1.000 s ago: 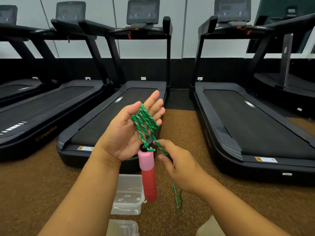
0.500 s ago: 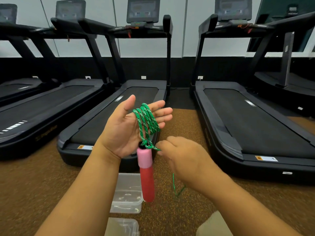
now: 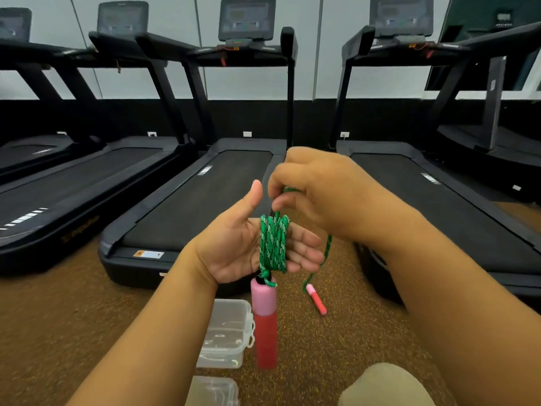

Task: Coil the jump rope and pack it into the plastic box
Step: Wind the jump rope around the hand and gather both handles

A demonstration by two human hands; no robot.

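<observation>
Plastic box (image 3: pixel 225 332) on floor below, left hand (image 3: pixel 234 253) flat-open with jump rope (image 3: pixel 273 244) coils round its fingers, right hand (image 3: pixel 319 194) pinching free strand above: hold tension, lay wraps side-by-side, mind trailing handle (image 3: pixel 316 298).

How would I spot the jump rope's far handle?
On the brown floor before the treadmills, look right of the clear box. The far handle ends the trailing green rope; it looks much smaller than the near handle under the left hand.

Braided green rope (image 3: pixel 273 244), clear glossy plastic box (image 3: pixel 227 332), speckled rough floor (image 3: pixel 73 332)
</observation>
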